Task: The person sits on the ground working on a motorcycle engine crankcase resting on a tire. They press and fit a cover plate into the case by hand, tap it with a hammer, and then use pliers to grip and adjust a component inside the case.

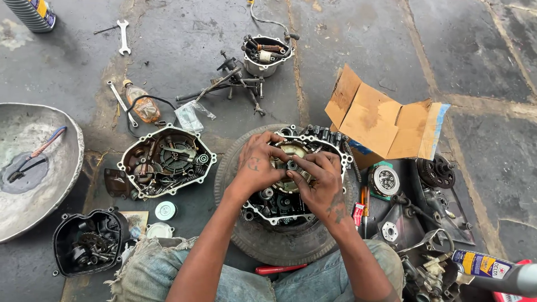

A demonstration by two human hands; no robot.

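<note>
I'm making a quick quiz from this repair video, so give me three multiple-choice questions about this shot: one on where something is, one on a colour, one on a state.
1. What does the engine case under the hands rest on?
A. a tyre
B. a bench
C. a chair

2. What colour is the screwdriver handle near the knees?
A. red
B. green
C. white

3. How is the cardboard box?
A. taped shut
B. open, flaps spread
C. crushed flat

Answers: 1 A, the tyre rings the case, with the left hand and right hand on top; 2 A, it shows red against the floor; 3 B, its flaps stand apart.
</note>
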